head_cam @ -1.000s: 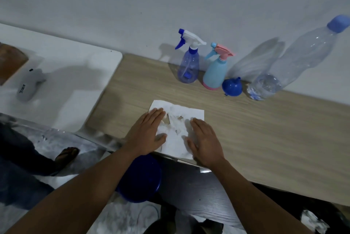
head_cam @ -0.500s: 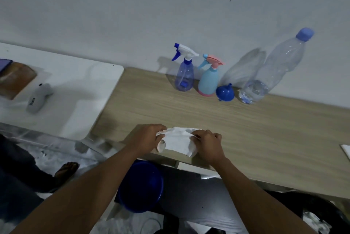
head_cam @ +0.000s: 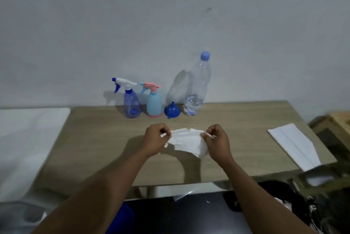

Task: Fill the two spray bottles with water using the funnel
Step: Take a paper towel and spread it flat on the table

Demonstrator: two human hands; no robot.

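Against the wall stand a clear blue spray bottle (head_cam: 131, 104) with a white and blue trigger, and a light blue spray bottle (head_cam: 154, 105) with a pink trigger. A blue funnel (head_cam: 172, 111) lies upside down to their right, beside a tall clear water bottle (head_cam: 198, 89) with a blue cap and a little water at the bottom. My left hand (head_cam: 156, 139) and my right hand (head_cam: 217, 140) each pinch one end of a crumpled white tissue (head_cam: 186, 140), held just above the wooden table (head_cam: 98, 139).
A folded white cloth (head_cam: 294, 144) lies at the table's right edge. A white table (head_cam: 22, 139) adjoins on the left. A blue bucket (head_cam: 121, 220) sits on the floor under the near edge, and a wooden crate (head_cam: 339, 120) stands at the far right.
Both hands went from pressing the tissue flat on the table to gathering it and lifting it by its ends. The camera has swung right and up, bringing the white cloth into view.
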